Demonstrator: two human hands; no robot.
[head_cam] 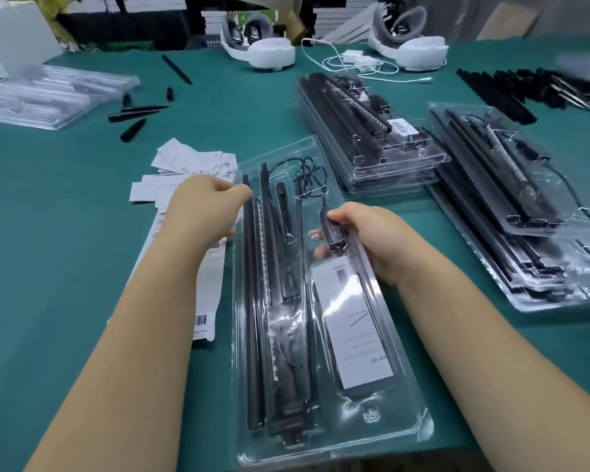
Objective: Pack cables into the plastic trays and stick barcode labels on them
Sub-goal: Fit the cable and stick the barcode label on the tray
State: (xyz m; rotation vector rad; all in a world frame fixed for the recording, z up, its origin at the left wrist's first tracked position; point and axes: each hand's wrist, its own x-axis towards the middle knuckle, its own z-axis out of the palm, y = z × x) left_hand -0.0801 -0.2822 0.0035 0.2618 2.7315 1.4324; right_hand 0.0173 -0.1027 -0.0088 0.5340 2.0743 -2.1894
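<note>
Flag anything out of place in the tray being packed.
In the tray, the thin cable lies in loose loops spilling over the far compartments, and its controller is not seated yet; the right hand holds it.

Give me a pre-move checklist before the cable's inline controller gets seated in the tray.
1. Right hand grips the inline controller: ok.
2. Left hand steadies the tray at its left edge: ok.
3. Long black rods lying in the left channels: ok.
4. Cable fully coiled inside the tray: not ok, loops bunch loosely at the far end.
5. Instruction card flat in its pocket: ok.
6. Barcode labels beside the tray: ok.
</note>
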